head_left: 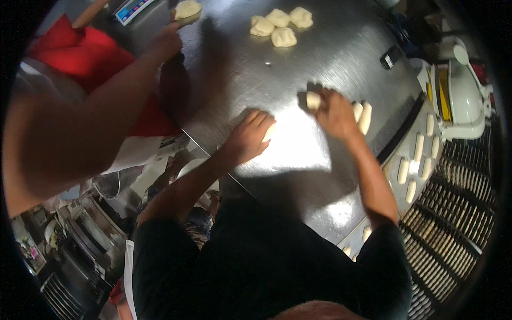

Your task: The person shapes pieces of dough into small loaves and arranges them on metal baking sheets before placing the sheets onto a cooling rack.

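On the steel table (282, 69), my left hand (248, 136) is curled over a pale dough piece (269, 130) that is mostly hidden under its fingers. My right hand (333, 114), to the right and slightly higher, has its fingers closed on a small dough piece (312, 100). Just right of that hand lie two rolled dough logs (365, 118), side by side. Farther up the table sits a group of several dough lumps (284, 37).
A co-worker's arm (106, 122) and red apron (74, 53) fill the left, their hand near another dough lump (186, 9) beside a scale (133, 9). A tray (405, 152) of dough logs runs along the right, beside slatted racks (448, 224) and a white machine (461, 101).
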`<state>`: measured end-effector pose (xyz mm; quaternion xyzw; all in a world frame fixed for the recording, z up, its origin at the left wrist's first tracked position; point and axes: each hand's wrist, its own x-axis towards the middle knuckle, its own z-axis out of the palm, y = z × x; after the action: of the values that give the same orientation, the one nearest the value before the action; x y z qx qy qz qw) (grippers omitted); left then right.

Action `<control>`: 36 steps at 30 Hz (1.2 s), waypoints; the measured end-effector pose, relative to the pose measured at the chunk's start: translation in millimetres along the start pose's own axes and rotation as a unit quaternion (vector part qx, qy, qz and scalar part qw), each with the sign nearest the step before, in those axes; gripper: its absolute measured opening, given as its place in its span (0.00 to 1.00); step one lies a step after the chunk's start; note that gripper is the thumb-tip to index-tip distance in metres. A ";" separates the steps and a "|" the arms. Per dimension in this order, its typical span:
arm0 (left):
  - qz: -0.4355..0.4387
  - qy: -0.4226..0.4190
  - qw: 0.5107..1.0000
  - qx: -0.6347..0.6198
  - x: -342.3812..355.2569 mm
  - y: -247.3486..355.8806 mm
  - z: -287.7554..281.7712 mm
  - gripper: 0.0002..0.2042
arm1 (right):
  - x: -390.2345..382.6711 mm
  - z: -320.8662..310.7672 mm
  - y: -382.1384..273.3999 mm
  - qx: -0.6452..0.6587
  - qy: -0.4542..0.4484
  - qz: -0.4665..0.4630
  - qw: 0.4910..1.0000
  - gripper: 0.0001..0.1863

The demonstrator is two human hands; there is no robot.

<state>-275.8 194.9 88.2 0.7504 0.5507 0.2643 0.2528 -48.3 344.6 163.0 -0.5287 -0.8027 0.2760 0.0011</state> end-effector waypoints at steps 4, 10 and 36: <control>0.007 -0.015 1.000 0.024 -43.4 31.6 33.0 0.30 | -173.8 77.4 64.7 -0.026 0.165 -0.169 0.971 0.19; -0.044 -0.098 0.975 0.197 33.4 -3.1 54.5 0.20 | -166.5 110.5 74.7 0.035 0.082 -0.075 0.993 0.24; -0.026 -0.030 0.964 0.261 -8.8 81.8 102.6 0.44 | -277.7 107.7 109.5 -0.100 0.130 -0.011 0.986 0.57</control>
<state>-152.1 155.7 66.8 0.7836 0.6117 0.0815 0.0711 135.4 92.7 103.6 -0.5487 -0.8250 0.1236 0.0553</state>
